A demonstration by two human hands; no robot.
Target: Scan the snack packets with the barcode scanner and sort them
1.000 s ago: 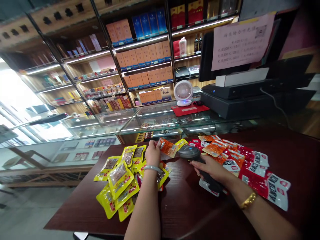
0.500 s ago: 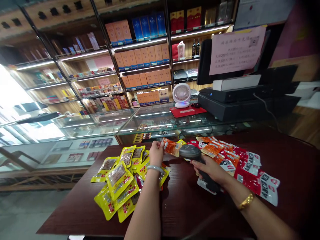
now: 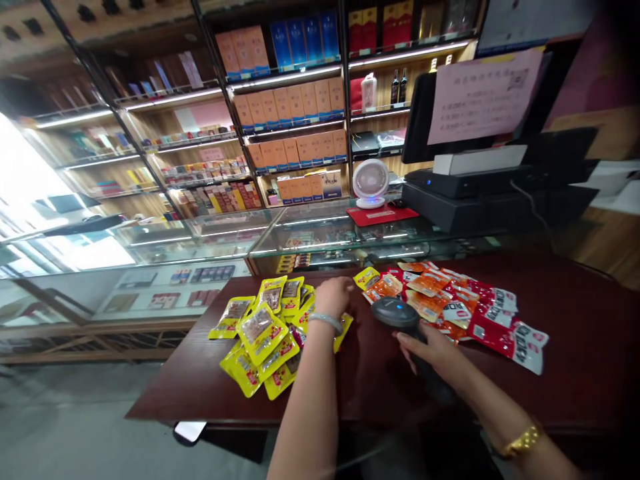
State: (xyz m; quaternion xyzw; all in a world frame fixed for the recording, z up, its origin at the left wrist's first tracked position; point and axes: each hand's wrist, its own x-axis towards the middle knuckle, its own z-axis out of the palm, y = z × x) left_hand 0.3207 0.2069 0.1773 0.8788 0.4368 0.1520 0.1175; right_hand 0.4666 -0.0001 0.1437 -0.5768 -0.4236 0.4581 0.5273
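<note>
My right hand (image 3: 434,350) is wrapped around the handle of a dark handheld barcode scanner (image 3: 397,312), its head pointing left with a small blue light on top. My left hand (image 3: 334,295) hovers at the right edge of a heap of yellow snack packets (image 3: 261,331); its fingers curl away from view and blur, so what they do is unclear. An orange snack packet (image 3: 384,287) lies beyond the scanner, beside a yellow packet (image 3: 367,277). Red-and-white packets (image 3: 505,337) and orange packets (image 3: 429,281) overlap in a pile to the right.
Everything lies on a dark wooden table (image 3: 175,380). Behind it stand a glass display counter (image 3: 300,230), a white fan (image 3: 371,181) on a red mat (image 3: 381,214), and a monitor with a pink notice (image 3: 484,97). Boxed goods fill the back shelves (image 3: 293,107).
The orange packet has left my left hand and lies by the right-hand pile. The scanner has shifted slightly right. The camera view has also moved.
</note>
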